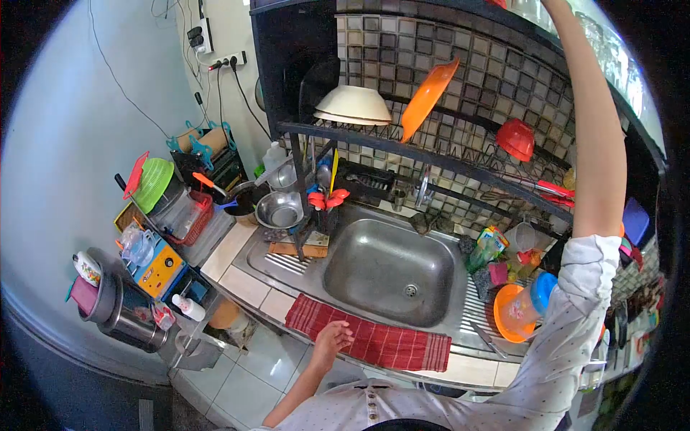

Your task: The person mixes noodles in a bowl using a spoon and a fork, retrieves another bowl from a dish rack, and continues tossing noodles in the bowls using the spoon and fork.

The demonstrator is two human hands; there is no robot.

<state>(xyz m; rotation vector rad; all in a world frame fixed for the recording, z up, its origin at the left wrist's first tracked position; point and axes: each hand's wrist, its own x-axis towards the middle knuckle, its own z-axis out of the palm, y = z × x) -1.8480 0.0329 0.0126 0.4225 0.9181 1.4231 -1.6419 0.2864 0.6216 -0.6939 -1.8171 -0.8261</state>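
Reaching up at the right in the head view with the right arm (598, 144), near glassware (611, 54) high at the far right; cannot tell the right hand's grip, beyond the top edge. Holding the left hand (333, 345) loosely curled and empty by the left part of the red towel (395, 341), spread along the near side of the sink (388, 269). Facing a rack (445, 156) beyond, with a white bowl (353, 104), tilted orange plate (429, 98) and red bowl (515, 140).

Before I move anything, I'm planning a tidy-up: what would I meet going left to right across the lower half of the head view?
Metal pot, white bottle, red towel with the left hand in front of it, orange dish.
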